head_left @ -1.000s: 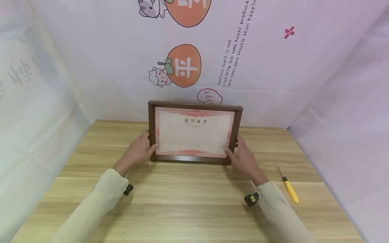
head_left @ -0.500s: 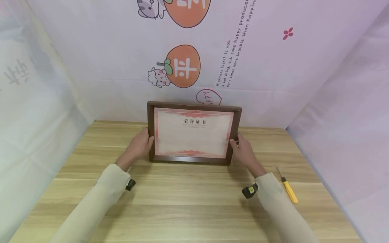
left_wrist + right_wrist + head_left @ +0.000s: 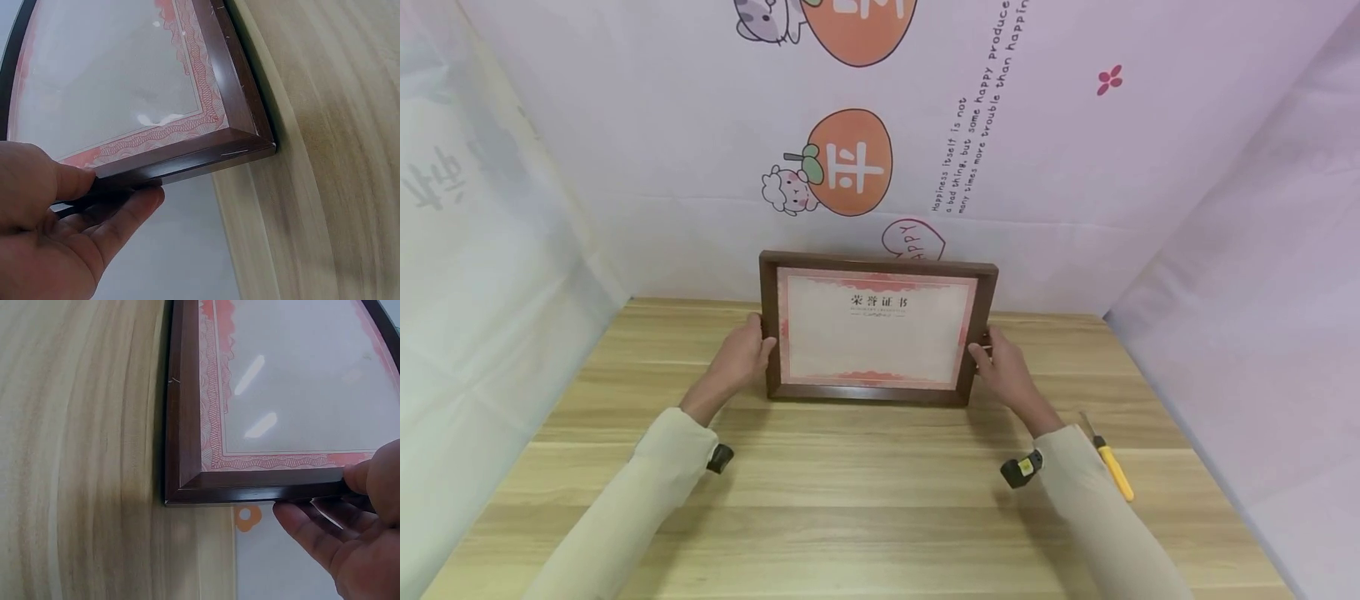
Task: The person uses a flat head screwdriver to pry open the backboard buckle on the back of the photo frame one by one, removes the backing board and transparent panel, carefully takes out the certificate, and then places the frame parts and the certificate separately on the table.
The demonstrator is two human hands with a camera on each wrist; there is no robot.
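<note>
A dark brown picture frame (image 3: 880, 395) holding a certificate (image 3: 872, 342) with a pink border stands near the back of the table, its face toward me. My left hand (image 3: 739, 360) grips the frame's left side, thumb on the front edge and fingers behind, as the left wrist view shows with the hand (image 3: 56, 231) there. On the opposite side my right hand (image 3: 1003, 371) pinches the frame's edge the same way; in the right wrist view its thumb (image 3: 357, 477) lies on the front moulding. The frame's back is hidden.
A screwdriver (image 3: 1116, 475) with a yellow handle lies to the right, partly behind the right sleeve (image 3: 1082, 467). A printed white cloth wall (image 3: 1037, 267) rises behind the frame, and white cloth hangs at both sides of the wooden table (image 3: 865, 500).
Both thumbs have shifted from the frame's front face outward to its side edges. The frame has stayed in nearly the same place.
</note>
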